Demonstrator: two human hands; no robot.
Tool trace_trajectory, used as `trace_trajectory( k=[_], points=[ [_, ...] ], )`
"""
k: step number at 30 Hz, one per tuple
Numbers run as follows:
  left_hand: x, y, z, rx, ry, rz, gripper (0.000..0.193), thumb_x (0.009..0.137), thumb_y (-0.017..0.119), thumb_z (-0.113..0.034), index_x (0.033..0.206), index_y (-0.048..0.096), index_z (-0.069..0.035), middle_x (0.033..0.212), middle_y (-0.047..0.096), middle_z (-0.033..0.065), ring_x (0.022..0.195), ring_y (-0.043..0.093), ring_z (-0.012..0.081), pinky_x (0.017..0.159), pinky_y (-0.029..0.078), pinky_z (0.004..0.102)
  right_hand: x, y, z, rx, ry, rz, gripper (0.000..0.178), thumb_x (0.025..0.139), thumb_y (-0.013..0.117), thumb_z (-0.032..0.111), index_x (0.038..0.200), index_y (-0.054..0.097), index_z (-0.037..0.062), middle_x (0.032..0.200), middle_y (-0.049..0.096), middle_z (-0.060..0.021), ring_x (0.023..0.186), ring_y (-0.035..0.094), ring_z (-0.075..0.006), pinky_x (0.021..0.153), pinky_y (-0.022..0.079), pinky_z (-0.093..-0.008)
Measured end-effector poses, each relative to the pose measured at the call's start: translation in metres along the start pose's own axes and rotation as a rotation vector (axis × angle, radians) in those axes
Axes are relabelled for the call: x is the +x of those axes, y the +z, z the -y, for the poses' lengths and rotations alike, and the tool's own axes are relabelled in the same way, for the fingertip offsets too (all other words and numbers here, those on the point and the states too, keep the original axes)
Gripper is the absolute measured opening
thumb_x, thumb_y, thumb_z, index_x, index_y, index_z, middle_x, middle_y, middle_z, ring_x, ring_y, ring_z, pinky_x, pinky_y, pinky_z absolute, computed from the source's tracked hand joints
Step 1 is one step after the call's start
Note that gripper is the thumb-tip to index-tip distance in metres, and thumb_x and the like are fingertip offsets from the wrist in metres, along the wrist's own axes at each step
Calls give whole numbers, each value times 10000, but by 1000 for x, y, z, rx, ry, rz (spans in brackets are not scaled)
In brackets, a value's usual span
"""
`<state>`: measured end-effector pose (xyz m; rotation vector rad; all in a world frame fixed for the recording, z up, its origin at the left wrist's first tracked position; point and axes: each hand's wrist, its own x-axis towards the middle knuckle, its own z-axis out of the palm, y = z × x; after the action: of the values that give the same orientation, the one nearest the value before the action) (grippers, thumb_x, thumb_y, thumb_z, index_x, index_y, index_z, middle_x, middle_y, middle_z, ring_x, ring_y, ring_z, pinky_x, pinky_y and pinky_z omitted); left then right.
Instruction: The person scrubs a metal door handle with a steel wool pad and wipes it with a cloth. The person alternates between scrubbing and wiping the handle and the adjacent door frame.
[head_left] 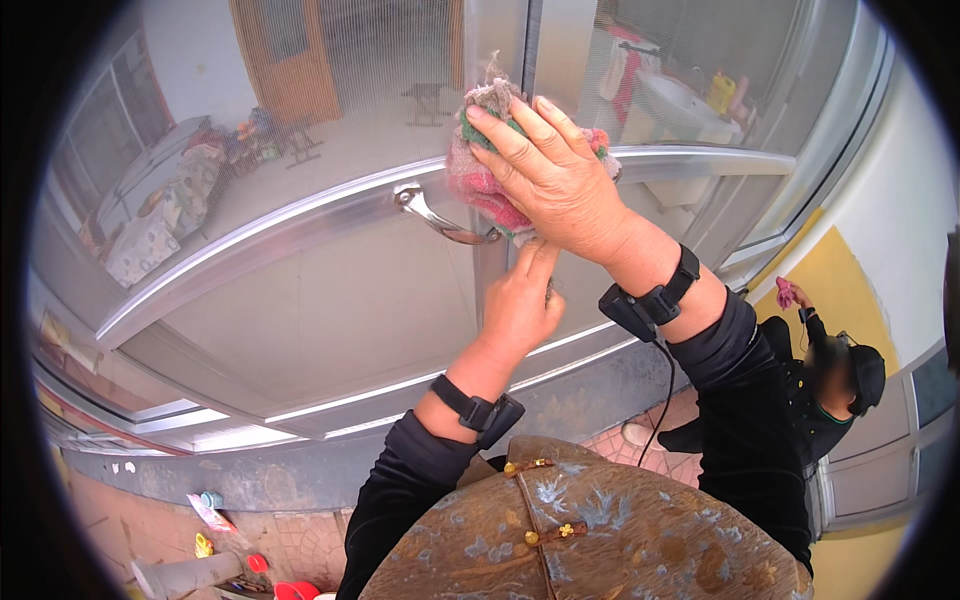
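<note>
My right hand [565,180] lies over a pink, green and grey cleaning cloth [485,190], with its fingers stretched across it. It presses the cloth against the middle frame of a glazed metal double door [270,235], where the upright seam meets the crossbar. A shiny curved door handle [445,220] is just left of the cloth. Below the cloth is my left hand [522,305], closed, its extended fingers reaching up to the cloth's lower edge. What the left fingers grip, if anything, is hidden. Both wrists wear black straps.
At the right a person [830,390] in dark clothes and a cap raises a pink cloth [785,292] by a yellow-and-white wall. On the tiled floor at lower left are a red container [295,591] and a grey pipe [185,575]. A washbasin [675,100] shows through the glass.
</note>
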<state>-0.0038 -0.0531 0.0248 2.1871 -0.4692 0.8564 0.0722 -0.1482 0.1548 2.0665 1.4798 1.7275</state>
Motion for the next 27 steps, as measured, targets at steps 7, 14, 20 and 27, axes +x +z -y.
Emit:
trace_trajectory(
  k=[7,14,20,27],
  points=[
    [-5,0,1,162,-21,117,668,713,661,-43,1363,516,-93,1298,580,157,920,675,351,747,569,461,-17,-22,16,301,-76,116,393,727,675,132,1118,691,91,1329,599,-49,1218,557,-290,1098,427,-440],
    [-9,-2,-9,93,62,32,830,714,627,22,1504,428,-139,1436,518,175,914,676,363,741,571,439,43,-66,-33,307,121,-352,471,706,736,-9,1162,666,87,1259,635,-113,1130,622,-303,930,506,-442],
    [-12,-2,-14,60,77,32,853,710,606,50,1520,403,-122,1468,490,185,886,679,382,740,572,435,79,-57,-60,82,139,-417,554,717,797,62,1244,627,49,1387,537,-189,1292,504,-398,1074,404,-454],
    [-7,2,-7,78,14,-11,837,698,645,19,1496,434,-121,1416,530,152,886,685,350,739,580,431,18,-17,-5,-41,16,-70,275,740,675,146,1012,666,111,1183,596,-40,1316,498,-273,1140,373,-466]
  ],
)
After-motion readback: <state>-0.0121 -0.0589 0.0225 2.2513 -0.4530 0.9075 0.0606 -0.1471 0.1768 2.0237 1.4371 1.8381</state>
